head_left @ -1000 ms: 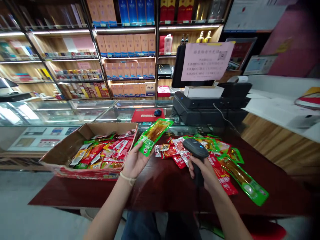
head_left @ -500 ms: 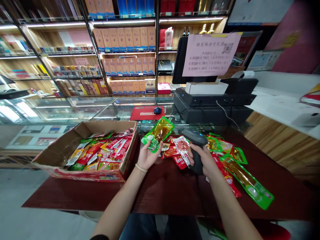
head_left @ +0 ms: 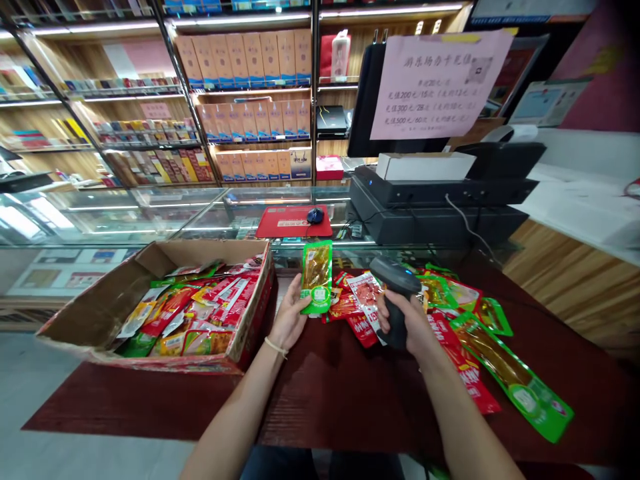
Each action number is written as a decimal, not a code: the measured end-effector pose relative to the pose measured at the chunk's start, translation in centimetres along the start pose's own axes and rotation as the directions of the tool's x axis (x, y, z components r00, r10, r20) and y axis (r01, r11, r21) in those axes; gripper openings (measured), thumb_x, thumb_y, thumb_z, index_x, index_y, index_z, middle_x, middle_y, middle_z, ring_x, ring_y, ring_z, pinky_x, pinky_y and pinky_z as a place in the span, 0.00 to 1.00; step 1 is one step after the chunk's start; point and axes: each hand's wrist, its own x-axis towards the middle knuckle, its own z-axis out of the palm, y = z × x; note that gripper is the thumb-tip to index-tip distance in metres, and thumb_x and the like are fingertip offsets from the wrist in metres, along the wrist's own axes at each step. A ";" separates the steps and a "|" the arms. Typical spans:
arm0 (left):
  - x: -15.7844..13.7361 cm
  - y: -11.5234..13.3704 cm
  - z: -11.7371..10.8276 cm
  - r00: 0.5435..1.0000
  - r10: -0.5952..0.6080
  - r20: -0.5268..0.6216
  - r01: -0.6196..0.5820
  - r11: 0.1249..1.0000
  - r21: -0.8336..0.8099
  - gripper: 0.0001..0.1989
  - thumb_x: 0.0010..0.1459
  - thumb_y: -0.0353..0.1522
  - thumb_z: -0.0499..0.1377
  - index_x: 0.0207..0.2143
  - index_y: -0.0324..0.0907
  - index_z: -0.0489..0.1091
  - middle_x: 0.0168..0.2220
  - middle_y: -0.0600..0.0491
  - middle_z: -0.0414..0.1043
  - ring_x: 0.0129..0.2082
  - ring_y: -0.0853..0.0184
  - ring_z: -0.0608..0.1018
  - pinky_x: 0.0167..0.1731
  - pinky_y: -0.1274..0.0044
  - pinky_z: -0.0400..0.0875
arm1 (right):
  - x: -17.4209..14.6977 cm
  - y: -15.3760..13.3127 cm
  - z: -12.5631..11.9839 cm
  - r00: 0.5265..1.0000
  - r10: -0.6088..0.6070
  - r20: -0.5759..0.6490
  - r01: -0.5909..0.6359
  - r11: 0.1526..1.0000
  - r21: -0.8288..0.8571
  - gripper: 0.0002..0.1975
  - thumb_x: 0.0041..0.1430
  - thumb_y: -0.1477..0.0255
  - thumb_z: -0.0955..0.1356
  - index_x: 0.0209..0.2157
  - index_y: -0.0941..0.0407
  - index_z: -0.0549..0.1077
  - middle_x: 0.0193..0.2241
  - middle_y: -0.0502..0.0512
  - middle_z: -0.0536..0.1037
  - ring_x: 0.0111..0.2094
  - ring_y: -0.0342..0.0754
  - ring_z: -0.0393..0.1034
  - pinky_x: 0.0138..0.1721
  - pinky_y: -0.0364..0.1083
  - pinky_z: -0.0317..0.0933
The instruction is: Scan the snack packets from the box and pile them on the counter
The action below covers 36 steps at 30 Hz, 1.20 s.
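My left hand (head_left: 291, 312) is closed on the lower left edge of a green snack packet (head_left: 317, 277) with a brown, see-through middle, held almost upright above the table. My right hand (head_left: 407, 317) grips the handle of a black barcode scanner (head_left: 397, 283), whose head points left toward the packet and shows a small blue light. Beneath and behind the scanner lie red and white snack packets (head_left: 363, 300). Right of my right hand rest a red packet (head_left: 463, 367) and a long green packet (head_left: 515, 373). To the left stands an open cardboard box (head_left: 257, 303) holding many snack packets.
Behind the dark red table (head_left: 320, 393) is a glass counter (head_left: 200, 217) with a red mouse pad (head_left: 280, 222) and a mouse (head_left: 315, 215). A monitor with a pink paper sign (head_left: 435, 87) stands over a black cash drawer (head_left: 440, 223) at the back right.
The green packet has turned from a slant to nearly upright, and my left hand has rolled with it. The scanner stays in my right hand, almost in place. The view has shifted slightly.
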 end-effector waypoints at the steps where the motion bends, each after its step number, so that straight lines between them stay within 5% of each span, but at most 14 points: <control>1: 0.0 -0.1 0.0 1.000 0.016 -0.011 -0.016 0.999 0.036 0.35 0.47 0.26 0.68 0.57 0.49 0.64 0.54 0.51 0.72 0.48 0.65 0.77 0.51 0.72 0.70 | 0.0 -0.1 -0.1 1.000 -0.003 -0.008 0.003 1.000 -0.001 0.17 0.59 0.61 0.69 0.22 0.55 0.65 0.17 0.45 0.65 0.14 0.40 0.59 0.16 0.41 0.56; 8: 0.5 -1.1 -1.0 0.948 0.293 -0.122 -0.174 0.802 0.572 0.21 0.49 0.35 0.67 0.46 0.41 0.72 0.42 0.50 0.77 0.40 0.65 0.77 0.42 0.75 0.71 | 0.0 0.6 -0.3 1.000 -0.026 0.009 0.027 0.985 -0.168 0.17 0.58 0.61 0.70 0.22 0.56 0.67 0.16 0.46 0.67 0.14 0.40 0.61 0.17 0.41 0.55; 19: 0.7 -1.4 -1.5 0.938 0.333 -0.102 -0.194 0.743 0.641 0.21 0.50 0.38 0.65 0.46 0.39 0.73 0.40 0.49 0.77 0.36 0.66 0.76 0.37 0.77 0.70 | -0.5 2.0 -0.6 0.994 0.011 0.108 0.023 0.951 -0.310 0.17 0.55 0.58 0.72 0.24 0.55 0.68 0.14 0.46 0.68 0.14 0.41 0.60 0.18 0.42 0.55; 28: 0.2 -1.3 -1.0 0.950 0.298 -0.091 -0.169 0.738 0.653 0.25 0.50 0.40 0.66 0.49 0.40 0.72 0.41 0.50 0.77 0.36 0.66 0.77 0.38 0.76 0.71 | -1.0 -0.8 -0.4 0.994 -0.033 -0.103 0.018 0.990 -0.140 0.17 0.53 0.58 0.72 0.24 0.55 0.66 0.15 0.44 0.67 0.12 0.39 0.58 0.13 0.40 0.54; 33: -0.1 -1.7 1.1 0.980 0.197 0.023 -0.166 0.748 0.643 0.26 0.52 0.42 0.64 0.51 0.40 0.71 0.45 0.48 0.77 0.39 0.64 0.78 0.40 0.74 0.72 | -4.7 -3.7 -4.0 0.947 -0.141 -0.288 0.120 0.989 -0.091 0.13 0.56 0.62 0.71 0.28 0.55 0.67 0.17 0.44 0.68 0.14 0.39 0.60 0.14 0.39 0.57; 36: -0.3 -2.2 4.4 0.968 0.190 0.165 -0.250 0.647 0.721 0.22 0.56 0.41 0.61 0.51 0.41 0.72 0.47 0.49 0.77 0.42 0.62 0.78 0.42 0.73 0.73 | -7.3 -5.1 -6.8 0.901 -0.192 -0.390 0.167 0.981 -0.097 0.13 0.56 0.63 0.71 0.27 0.55 0.67 0.17 0.44 0.68 0.13 0.39 0.60 0.13 0.39 0.57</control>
